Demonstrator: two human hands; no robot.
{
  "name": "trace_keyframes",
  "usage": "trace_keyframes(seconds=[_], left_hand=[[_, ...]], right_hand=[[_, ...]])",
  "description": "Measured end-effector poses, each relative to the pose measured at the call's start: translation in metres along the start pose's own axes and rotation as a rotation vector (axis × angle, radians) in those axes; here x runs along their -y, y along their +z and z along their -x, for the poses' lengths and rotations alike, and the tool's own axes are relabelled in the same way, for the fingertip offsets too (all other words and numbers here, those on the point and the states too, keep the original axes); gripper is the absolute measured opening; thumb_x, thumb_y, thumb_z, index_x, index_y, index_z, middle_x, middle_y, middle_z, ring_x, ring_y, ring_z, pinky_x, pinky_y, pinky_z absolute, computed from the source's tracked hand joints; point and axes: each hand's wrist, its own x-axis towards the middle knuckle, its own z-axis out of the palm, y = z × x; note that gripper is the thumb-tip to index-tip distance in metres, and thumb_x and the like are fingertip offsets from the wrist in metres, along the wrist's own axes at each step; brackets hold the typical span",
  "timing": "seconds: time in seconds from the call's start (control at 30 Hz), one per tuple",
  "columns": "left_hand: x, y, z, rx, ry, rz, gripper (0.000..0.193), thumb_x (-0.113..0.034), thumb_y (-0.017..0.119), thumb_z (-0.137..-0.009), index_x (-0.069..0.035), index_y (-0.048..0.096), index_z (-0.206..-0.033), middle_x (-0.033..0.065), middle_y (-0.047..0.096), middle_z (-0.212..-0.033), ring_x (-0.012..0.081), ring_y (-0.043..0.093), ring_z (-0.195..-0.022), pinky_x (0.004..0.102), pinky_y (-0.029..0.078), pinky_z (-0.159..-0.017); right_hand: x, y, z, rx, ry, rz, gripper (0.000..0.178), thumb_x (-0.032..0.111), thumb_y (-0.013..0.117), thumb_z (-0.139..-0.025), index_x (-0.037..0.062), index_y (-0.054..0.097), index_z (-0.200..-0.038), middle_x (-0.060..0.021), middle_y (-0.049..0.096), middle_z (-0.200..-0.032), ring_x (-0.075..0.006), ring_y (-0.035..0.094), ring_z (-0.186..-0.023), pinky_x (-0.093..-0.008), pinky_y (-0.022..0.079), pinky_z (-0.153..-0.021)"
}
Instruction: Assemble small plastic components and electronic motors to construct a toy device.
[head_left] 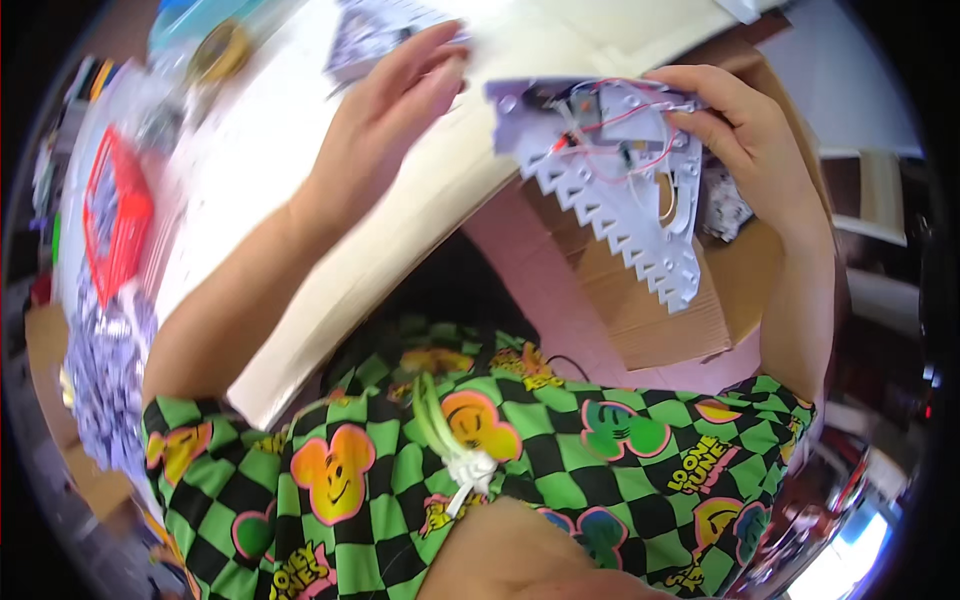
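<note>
A pale lavender plastic half-shell shaped like a toy saw (610, 215), with a toothed edge, hangs from my right hand (735, 115). My fingers and thumb pinch its upper right end, over the edge of the cardboard box. Red and white wires, a small circuit part and a grey block sit inside the shell. To the left, my left hand (410, 90) is raised above the white table (270, 130), its fingers loosely bent and slightly blurred, with nothing visible in them. Just behind that hand lies a lavender tray-like piece (350, 45), partly covered by it.
Below my right hand stands an open cardboard box (665, 320) with wrapped pale parts (725, 205) inside. At the left are a red basket (125, 225), a roll of tan tape (220, 50) and a heap of lavender pieces (105, 400). The table's front edge runs diagonally before me.
</note>
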Motion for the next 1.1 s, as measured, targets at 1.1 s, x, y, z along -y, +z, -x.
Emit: trace_keyframes(seconds=[1.1], left_hand=[[-0.002, -0.005, 0.183, -0.575, -0.163, 1.035, 0.05, -0.014, 0.047, -0.092, -0.005, 0.033, -0.139, 0.0055, 0.052, -0.126, 0.0126, 0.049, -0.114, 0.0254, 0.036, -0.093]], right_hand=[[0.131, 0.178, -0.08, 0.395, 0.042, 0.077, 0.039, 0.026, 0.066, -0.085, -0.0007, 0.053, -0.11, -0.0147, 0.063, -0.08, -0.0169, 0.062, -0.064, -0.0279, 0.05, -0.062]])
